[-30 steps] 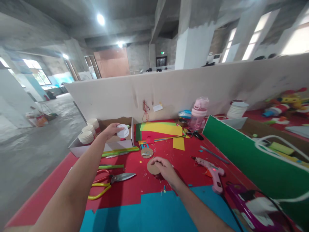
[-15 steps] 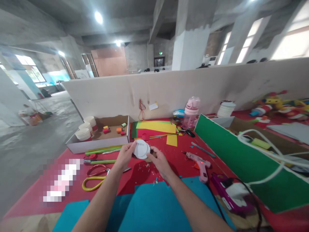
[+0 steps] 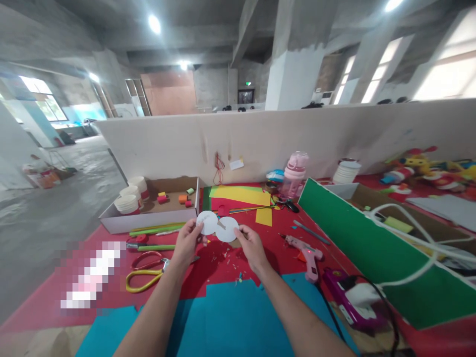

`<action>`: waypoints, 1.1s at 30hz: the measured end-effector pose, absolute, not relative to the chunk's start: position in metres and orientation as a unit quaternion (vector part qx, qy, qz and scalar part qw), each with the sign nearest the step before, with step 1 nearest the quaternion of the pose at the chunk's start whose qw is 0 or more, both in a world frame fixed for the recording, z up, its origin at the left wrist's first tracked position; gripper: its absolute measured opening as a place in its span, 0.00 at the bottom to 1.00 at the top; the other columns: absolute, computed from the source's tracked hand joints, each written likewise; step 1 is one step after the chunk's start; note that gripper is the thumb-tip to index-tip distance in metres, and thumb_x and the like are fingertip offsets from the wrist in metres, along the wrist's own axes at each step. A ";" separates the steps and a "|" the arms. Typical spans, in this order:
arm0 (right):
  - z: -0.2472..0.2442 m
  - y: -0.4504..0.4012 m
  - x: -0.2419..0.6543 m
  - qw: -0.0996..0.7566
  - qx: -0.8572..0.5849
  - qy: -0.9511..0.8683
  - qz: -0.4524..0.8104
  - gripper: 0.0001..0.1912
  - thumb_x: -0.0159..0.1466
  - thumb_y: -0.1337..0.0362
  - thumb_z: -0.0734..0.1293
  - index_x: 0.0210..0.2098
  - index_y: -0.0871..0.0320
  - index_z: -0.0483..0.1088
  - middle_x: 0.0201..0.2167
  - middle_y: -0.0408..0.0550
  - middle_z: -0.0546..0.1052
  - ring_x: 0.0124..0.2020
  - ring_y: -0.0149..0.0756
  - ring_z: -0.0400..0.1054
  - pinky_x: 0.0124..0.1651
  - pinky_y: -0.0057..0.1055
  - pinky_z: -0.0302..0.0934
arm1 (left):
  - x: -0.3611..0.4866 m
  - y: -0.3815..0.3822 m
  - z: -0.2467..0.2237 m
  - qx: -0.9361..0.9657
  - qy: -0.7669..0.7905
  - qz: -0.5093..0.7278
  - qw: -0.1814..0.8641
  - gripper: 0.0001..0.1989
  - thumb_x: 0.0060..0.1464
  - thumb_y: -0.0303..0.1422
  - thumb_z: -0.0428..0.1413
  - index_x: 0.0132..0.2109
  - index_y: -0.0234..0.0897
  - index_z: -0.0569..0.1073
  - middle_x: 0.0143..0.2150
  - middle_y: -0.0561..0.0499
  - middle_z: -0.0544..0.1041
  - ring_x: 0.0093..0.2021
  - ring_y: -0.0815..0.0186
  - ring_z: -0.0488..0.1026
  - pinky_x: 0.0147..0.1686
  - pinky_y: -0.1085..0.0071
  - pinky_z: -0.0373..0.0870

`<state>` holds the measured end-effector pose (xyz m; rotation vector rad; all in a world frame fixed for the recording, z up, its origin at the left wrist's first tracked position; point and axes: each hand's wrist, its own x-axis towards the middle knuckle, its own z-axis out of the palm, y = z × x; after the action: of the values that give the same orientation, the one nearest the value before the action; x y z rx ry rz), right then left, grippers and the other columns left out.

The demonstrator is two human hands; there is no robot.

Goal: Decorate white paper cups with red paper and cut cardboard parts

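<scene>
Two white paper discs hang above the red table, side by side, their inner edges meeting or slightly overlapping. My left hand [image 3: 188, 240] pinches the left disc [image 3: 207, 222] at its outer edge. The right disc [image 3: 227, 229], with a small grey-brown mark or gap near its upper left, is held at its right edge by my right hand [image 3: 250, 244]. Below them, small paper scraps [image 3: 223, 255] lie scattered on the red surface. Scissors with one red and one yellow handle [image 3: 144, 280] lie beside my left forearm.
A box [image 3: 148, 221] with paper cups stands at the back left. A pink glue gun [image 3: 307, 255] and a purple power strip [image 3: 351, 302] lie to the right, before a green-sided box [image 3: 372, 258]. Blue sheets [image 3: 238, 317] cover the front; a pink bottle [image 3: 295, 173] stands behind.
The two discs, stacked and largely overlapping before, are now spread apart side by side. My hands have moved slightly away from each other.
</scene>
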<state>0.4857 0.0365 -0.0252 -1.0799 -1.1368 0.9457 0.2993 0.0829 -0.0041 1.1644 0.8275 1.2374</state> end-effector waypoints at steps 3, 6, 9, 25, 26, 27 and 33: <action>-0.024 0.036 0.485 0.608 -0.474 -0.486 0.411 0.19 0.58 0.48 0.65 0.28 0.58 0.67 0.31 0.46 0.75 0.34 0.37 0.68 0.36 0.29 0.60 | 0.308 0.079 -0.006 0.514 0.356 0.508 0.592 0.17 0.44 0.41 0.63 0.38 0.36 0.71 0.25 0.56 0.71 0.18 0.74 0.66 0.18 0.77 0.64; -0.024 0.035 0.484 0.601 -0.478 -0.501 0.399 0.18 0.57 0.48 0.67 0.28 0.59 0.68 0.30 0.45 0.75 0.33 0.37 0.68 0.37 0.29 0.61 | 0.312 0.076 -0.007 0.548 0.381 0.477 0.572 0.17 0.41 0.38 0.65 0.37 0.35 0.73 0.24 0.54 0.73 0.18 0.73 0.66 0.19 0.75 0.64; -0.025 0.035 0.485 0.618 -0.468 -0.480 0.410 0.19 0.57 0.48 0.67 0.33 0.58 0.71 0.34 0.47 0.76 0.36 0.38 0.68 0.38 0.29 0.63 | 0.310 0.071 -0.003 0.587 0.399 0.529 0.465 0.11 0.44 0.37 0.63 0.34 0.36 0.75 0.22 0.53 0.72 0.21 0.69 0.68 0.24 0.73 0.67; -0.026 0.038 0.490 0.668 -0.379 -0.436 0.469 0.14 0.59 0.51 0.66 0.30 0.57 0.72 0.27 0.44 0.75 0.30 0.36 0.67 0.35 0.31 0.62 | 0.306 0.063 -0.007 0.856 0.206 0.456 -0.130 0.13 0.55 0.21 0.49 0.45 0.37 0.72 0.48 0.40 0.73 0.48 0.61 0.70 0.44 0.64 0.71; -0.025 0.037 0.490 0.667 -0.379 -0.439 0.467 0.14 0.59 0.51 0.66 0.30 0.57 0.72 0.27 0.43 0.75 0.30 0.36 0.67 0.35 0.31 0.62 | 0.306 0.062 -0.006 0.856 0.205 0.455 -0.134 0.13 0.56 0.21 0.49 0.45 0.37 0.72 0.47 0.40 0.73 0.48 0.61 0.70 0.44 0.64 0.71; -0.023 0.036 0.490 0.666 -0.376 -0.442 0.469 0.14 0.59 0.51 0.66 0.30 0.57 0.72 0.27 0.43 0.75 0.30 0.36 0.68 0.35 0.30 0.62 | 0.306 0.062 -0.005 0.856 0.203 0.455 -0.137 0.13 0.56 0.21 0.49 0.45 0.37 0.72 0.47 0.40 0.73 0.48 0.60 0.70 0.44 0.64 0.71; -0.018 0.034 0.487 0.647 -0.362 -0.462 0.486 0.13 0.55 0.55 0.70 0.35 0.56 0.73 0.33 0.44 0.77 0.34 0.36 0.69 0.38 0.30 0.63 | 0.306 0.064 -0.007 0.866 0.212 0.431 -0.139 0.13 0.57 0.23 0.48 0.47 0.37 0.72 0.49 0.40 0.73 0.49 0.60 0.70 0.46 0.64 0.71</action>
<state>0.4870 0.0339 -0.0184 -0.8229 -1.0507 1.1058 0.3062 0.0638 -0.0069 2.9920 0.7306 1.4869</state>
